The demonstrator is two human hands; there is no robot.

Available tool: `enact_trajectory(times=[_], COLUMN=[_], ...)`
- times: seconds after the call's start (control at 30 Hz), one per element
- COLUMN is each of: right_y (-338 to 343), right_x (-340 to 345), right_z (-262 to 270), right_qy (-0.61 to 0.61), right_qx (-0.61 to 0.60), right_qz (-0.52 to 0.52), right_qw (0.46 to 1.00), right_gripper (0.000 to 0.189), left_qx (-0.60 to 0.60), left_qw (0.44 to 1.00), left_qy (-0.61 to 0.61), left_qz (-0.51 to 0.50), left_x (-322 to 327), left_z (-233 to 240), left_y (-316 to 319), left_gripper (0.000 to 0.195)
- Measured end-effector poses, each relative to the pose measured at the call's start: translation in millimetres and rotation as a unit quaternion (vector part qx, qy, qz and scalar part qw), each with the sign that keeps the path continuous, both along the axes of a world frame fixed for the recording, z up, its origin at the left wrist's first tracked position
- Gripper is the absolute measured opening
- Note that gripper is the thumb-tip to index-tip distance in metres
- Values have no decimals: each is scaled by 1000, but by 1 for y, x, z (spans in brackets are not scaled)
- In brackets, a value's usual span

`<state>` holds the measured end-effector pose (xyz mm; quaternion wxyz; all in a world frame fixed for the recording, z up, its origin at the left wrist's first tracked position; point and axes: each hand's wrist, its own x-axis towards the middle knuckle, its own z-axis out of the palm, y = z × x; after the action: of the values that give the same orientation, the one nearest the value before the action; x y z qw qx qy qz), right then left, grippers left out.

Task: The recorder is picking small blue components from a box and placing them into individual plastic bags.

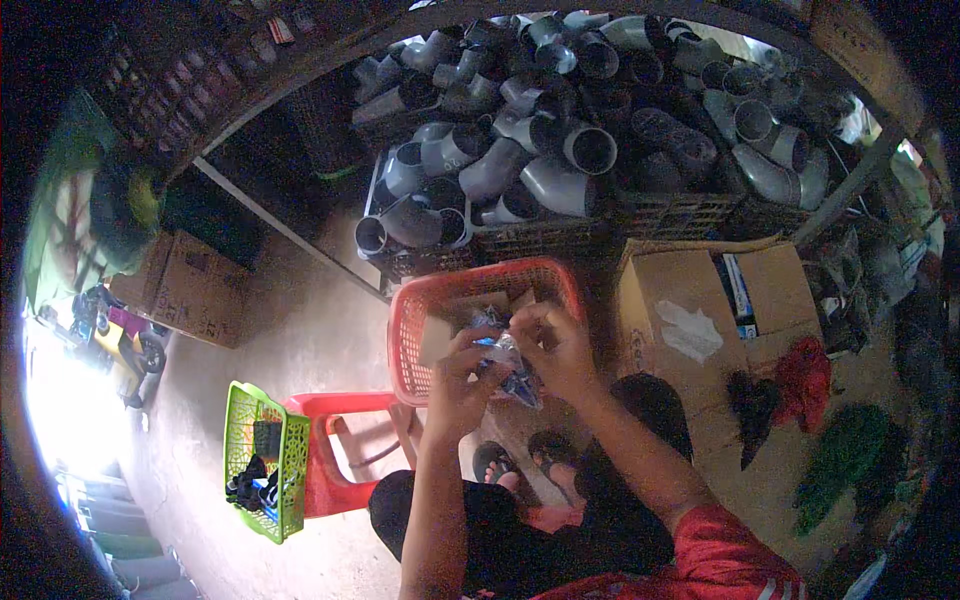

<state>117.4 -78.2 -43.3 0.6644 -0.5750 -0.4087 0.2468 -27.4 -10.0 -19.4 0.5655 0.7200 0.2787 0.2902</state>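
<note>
A crinkled clear plastic packet (517, 381) with blue parts or print is held up in front of me. My left hand (466, 379) grips its left side. At the packet's top right, my right hand (556, 352) has its fingertips pinched on the plastic, and some of them are hidden by the hand itself. Both hands are above the near side of a red plastic basket (409, 341). Inside the basket lie pieces of brown cardboard (436, 336) and more shiny packaging, partly covered by my hands.
Left of me, a red plastic stool (341, 499) stands beside a green basket (294, 480) holding dark items. Grey pipe elbows (491, 169) fill crates (536, 238) beyond. A cardboard box (682, 300) stands at right, near a red bag (802, 382). Another carton (199, 289) is far left.
</note>
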Motion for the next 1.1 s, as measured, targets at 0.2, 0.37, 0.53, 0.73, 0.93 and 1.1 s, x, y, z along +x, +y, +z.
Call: enact_trajectory(times=[0.2,0.37,0.53,0.73,0.93,1.1], right_y=[-3,0,5,5,3,3], right_x=[0,-9,-2,-4,-9,-10], right_z=[0,-1,-9,-5,-11,-9], right_qy=[-81,-56,129,54,17,27], right_qx=[2,-1,12,-15,0,15], right_qz=[-49,-77,-82,-52,-83,-100], right_qw=[995,995,988,997,996,995], right_gripper=[17,16,20,19,20,19], left_qx=[-31,-29,-84,-71,71,79], left_qw=[999,999,996,997,995,993], left_qy=[-18,-17,-13,-31,51,21], left_qz=[22,30,30,14,55,87], left_x=[4,0,4,3,5,5], left_z=[-3,-2,4,-8,-1,-4], left_y=[-2,-1,-4,-3,-6,-5], left_gripper=[15,15,17,18,18,17])
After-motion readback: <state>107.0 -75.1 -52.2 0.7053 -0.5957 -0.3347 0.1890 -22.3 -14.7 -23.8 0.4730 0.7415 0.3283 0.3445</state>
